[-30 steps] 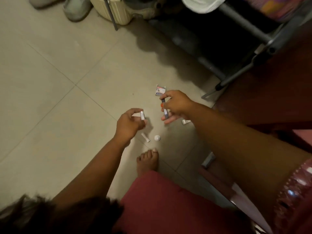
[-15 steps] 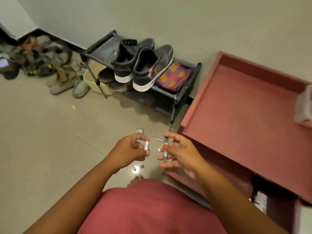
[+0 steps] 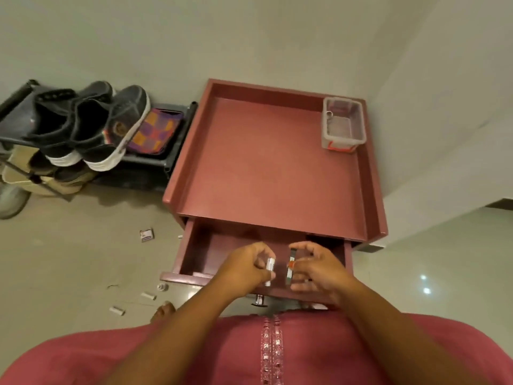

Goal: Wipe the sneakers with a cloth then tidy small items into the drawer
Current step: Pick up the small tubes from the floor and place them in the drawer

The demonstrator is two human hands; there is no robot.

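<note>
Head view, looking down over a pink garment at an open drawer (image 3: 194, 262) pulled out of a reddish cabinet (image 3: 266, 173). Holding both hands over the drawer, near its front edge. Left hand (image 3: 244, 269) curling around a small white tube (image 3: 269, 264), fingers and thumb closed on it. Right hand (image 3: 316, 269) pinching a thin dark stick (image 3: 291, 266) with an orange mark, fingers partly curled, the rest spread loosely. Sitting on the cabinet top in its far right corner, a clear plastic box (image 3: 342, 125). Resting on a dark rack (image 3: 177, 140) left of the cabinet, a pair of black sneakers (image 3: 91, 126) beside a patterned cloth (image 3: 155, 132). Lying on the floor (image 3: 69, 245) left of the drawer, a small card packet (image 3: 146, 234), a cap (image 3: 162, 287) and two pale tubes (image 3: 148, 295), well apart from the hands. Judging by this, wiping likely finished and tidying under way, with the first items about to go in. Next move calling for lowering both hands into the drawer, loosening the fingers to set the tube and stick on its floor, then reaching left and down for the pieces on the tiles.
</note>
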